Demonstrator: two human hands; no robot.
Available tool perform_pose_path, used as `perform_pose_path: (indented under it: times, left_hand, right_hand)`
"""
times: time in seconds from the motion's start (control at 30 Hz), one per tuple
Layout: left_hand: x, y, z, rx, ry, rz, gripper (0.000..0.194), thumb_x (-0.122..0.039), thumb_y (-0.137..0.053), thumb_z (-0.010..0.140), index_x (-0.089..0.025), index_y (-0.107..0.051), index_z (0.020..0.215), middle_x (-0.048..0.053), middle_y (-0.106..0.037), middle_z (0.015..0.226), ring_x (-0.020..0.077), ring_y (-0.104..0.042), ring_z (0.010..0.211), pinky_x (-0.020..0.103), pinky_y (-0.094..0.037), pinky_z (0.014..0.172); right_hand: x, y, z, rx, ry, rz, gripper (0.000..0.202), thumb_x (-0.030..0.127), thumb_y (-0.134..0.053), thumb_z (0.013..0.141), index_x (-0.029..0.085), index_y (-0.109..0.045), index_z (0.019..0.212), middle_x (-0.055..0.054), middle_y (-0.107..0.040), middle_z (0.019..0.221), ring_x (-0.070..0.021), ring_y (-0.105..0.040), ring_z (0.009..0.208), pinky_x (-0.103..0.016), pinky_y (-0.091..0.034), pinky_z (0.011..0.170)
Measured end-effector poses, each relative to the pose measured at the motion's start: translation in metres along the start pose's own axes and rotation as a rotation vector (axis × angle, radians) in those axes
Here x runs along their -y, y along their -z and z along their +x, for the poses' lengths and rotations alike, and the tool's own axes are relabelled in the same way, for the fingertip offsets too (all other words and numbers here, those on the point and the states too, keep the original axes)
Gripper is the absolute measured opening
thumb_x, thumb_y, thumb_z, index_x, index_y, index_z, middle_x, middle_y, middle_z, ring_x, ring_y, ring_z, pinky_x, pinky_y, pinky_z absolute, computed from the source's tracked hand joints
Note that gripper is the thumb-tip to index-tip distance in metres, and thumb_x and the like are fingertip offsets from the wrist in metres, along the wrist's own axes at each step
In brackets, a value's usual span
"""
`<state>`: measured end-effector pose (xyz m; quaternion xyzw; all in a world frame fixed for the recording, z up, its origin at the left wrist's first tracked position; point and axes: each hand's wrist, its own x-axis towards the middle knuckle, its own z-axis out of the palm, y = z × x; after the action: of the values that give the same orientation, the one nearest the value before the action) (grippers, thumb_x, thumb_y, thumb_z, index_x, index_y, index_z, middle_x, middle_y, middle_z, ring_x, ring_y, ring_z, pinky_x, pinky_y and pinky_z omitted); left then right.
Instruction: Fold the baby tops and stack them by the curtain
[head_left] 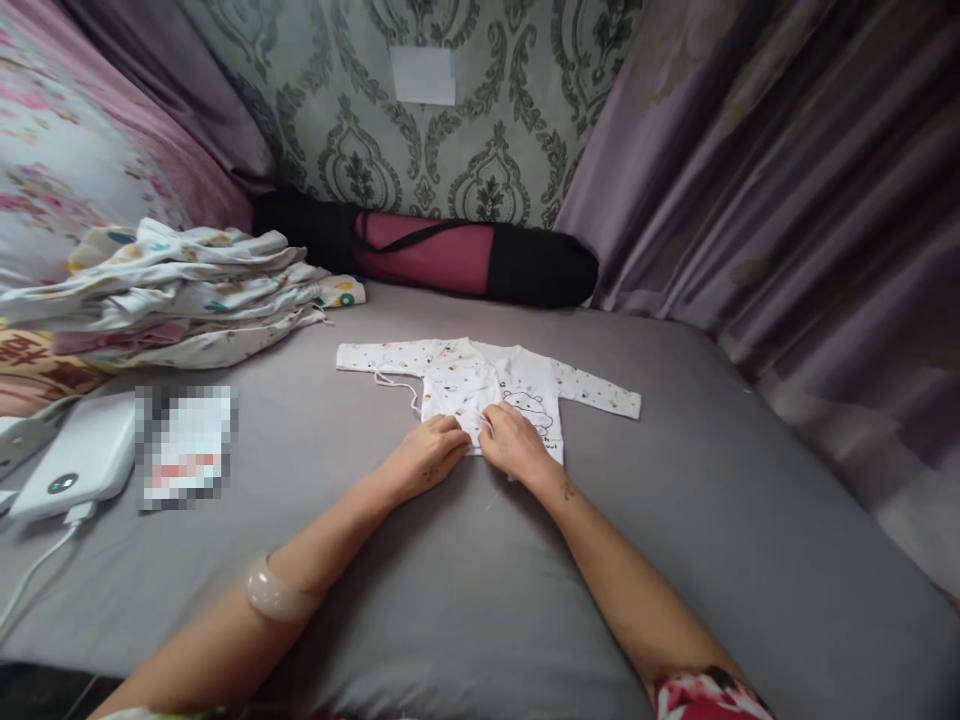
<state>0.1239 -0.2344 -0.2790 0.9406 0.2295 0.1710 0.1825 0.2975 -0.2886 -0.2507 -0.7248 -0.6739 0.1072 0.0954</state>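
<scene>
A small white baby shirt [461, 385] with a speckled pattern and a bear drawing lies spread flat, its sleeves stretched out to both sides. My left hand [431, 455] is closed at the shirt's lower edge, fingers bent onto the cloth. Just right of it, my right hand [514, 440] pinches the shirt's front below the bear drawing. The fingertips of both hands are partly hidden. A thin white tie string [397, 382] hangs out beside the shirt's left side, under the sleeve.
The shirt lies on a grey sheet [720, 530]. At the left are a pile of folded baby clothes [195, 285], a white power bank [82, 460] with a cable, and a blurred-out item [191, 440]. A black and maroon bag [427, 255] lies along the wall.
</scene>
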Motion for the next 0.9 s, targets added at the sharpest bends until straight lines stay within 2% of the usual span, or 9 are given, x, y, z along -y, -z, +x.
perform_pose_path:
  times: [0.1,0.2,0.3,0.37,0.53,0.63,0.7,0.8,0.9]
  left_hand:
    - [-0.001,0.001,0.001,0.002,0.001,-0.013,0.031,-0.025,-0.037,0.098,-0.018,-0.067,0.097,0.009,-0.063,0.093,0.0193,-0.058,0.09,0.031,-0.047,0.084]
    - [-0.006,0.006,0.001,0.018,0.036,-0.048,0.023,-0.017,-0.045,0.087,-0.018,-0.068,0.09,0.007,-0.064,0.085,0.0188,-0.059,0.083,0.029,-0.047,0.077]
    - [-0.009,0.014,0.002,0.061,0.147,-0.114,0.02,-0.013,-0.049,0.076,-0.017,-0.069,0.081,0.004,-0.066,0.077,0.0166,-0.06,0.072,0.026,-0.045,0.068]
    - [-0.006,0.02,0.007,0.085,0.235,-0.161,0.022,-0.014,-0.048,0.074,-0.018,-0.069,0.077,0.003,-0.067,0.073,0.0153,-0.059,0.067,0.025,-0.043,0.063]
    - [0.013,0.03,0.045,-0.027,0.472,-0.185,0.026,-0.018,-0.048,0.077,-0.016,-0.07,0.09,0.004,-0.07,0.08,0.0172,-0.062,0.072,0.026,-0.045,0.066]
    - [0.024,0.026,0.07,-0.023,0.539,-0.183,0.028,-0.023,-0.052,0.08,-0.013,-0.066,0.102,0.007,-0.071,0.089,0.018,-0.063,0.075,0.026,-0.046,0.067]
    - [0.027,0.021,0.078,-0.002,0.527,-0.143,0.03,-0.026,-0.054,0.082,-0.014,-0.063,0.108,0.008,-0.07,0.092,0.0181,-0.062,0.075,0.027,-0.047,0.068]
    - [0.027,0.015,0.076,-0.02,0.413,-0.057,0.027,-0.027,-0.053,0.084,-0.016,-0.063,0.106,0.008,-0.067,0.097,0.0184,-0.062,0.08,0.029,-0.047,0.072]
    - [0.019,0.015,0.063,-0.007,0.287,-0.026,0.025,-0.036,-0.053,0.087,-0.019,-0.065,0.102,0.009,-0.063,0.102,0.0194,-0.062,0.085,0.03,-0.047,0.073]
  right_hand:
    - [0.005,0.003,-0.003,0.003,0.033,-0.047,0.025,0.015,-0.038,0.094,0.017,-0.061,0.105,-0.01,-0.063,0.106,-0.019,-0.059,0.1,-0.026,-0.04,0.084]
    - [0.01,0.007,-0.008,-0.017,0.07,-0.04,0.027,0.017,-0.035,0.097,0.018,-0.061,0.106,-0.009,-0.062,0.105,-0.0182,-0.059,0.098,-0.025,-0.041,0.083]
    - [0.016,0.005,-0.015,-0.004,0.089,-0.069,0.025,0.018,-0.037,0.096,0.018,-0.06,0.104,-0.008,-0.061,0.105,-0.019,-0.059,0.096,-0.026,-0.043,0.079]
    - [0.02,0.003,-0.017,0.008,0.096,-0.097,0.023,0.017,-0.039,0.095,0.018,-0.06,0.105,-0.009,-0.06,0.106,-0.0201,-0.059,0.096,-0.028,-0.044,0.078]
    - [0.032,-0.001,-0.024,-0.001,0.114,-0.178,0.026,0.011,-0.042,0.091,0.014,-0.06,0.11,-0.013,-0.059,0.109,-0.0234,-0.057,0.099,-0.031,-0.047,0.08]
    - [0.037,0.002,-0.033,0.021,0.149,-0.216,0.027,0.008,-0.048,0.087,0.011,-0.062,0.11,-0.016,-0.06,0.11,-0.0254,-0.056,0.102,-0.032,-0.048,0.08]
    - [0.03,0.009,-0.041,0.034,0.205,-0.147,0.023,0.011,-0.047,0.09,0.015,-0.064,0.106,-0.013,-0.061,0.109,-0.0232,-0.057,0.102,-0.03,-0.047,0.082]
    - [0.002,0.024,-0.053,-0.033,0.214,0.052,0.024,0.018,-0.041,0.096,0.022,-0.063,0.105,-0.006,-0.062,0.113,-0.0169,-0.059,0.101,-0.025,-0.045,0.085]
    - [-0.036,0.033,-0.066,-0.133,-0.013,0.124,0.022,0.021,-0.042,0.096,0.022,-0.059,0.11,-0.005,-0.061,0.114,-0.0155,-0.061,0.097,-0.025,-0.044,0.082]
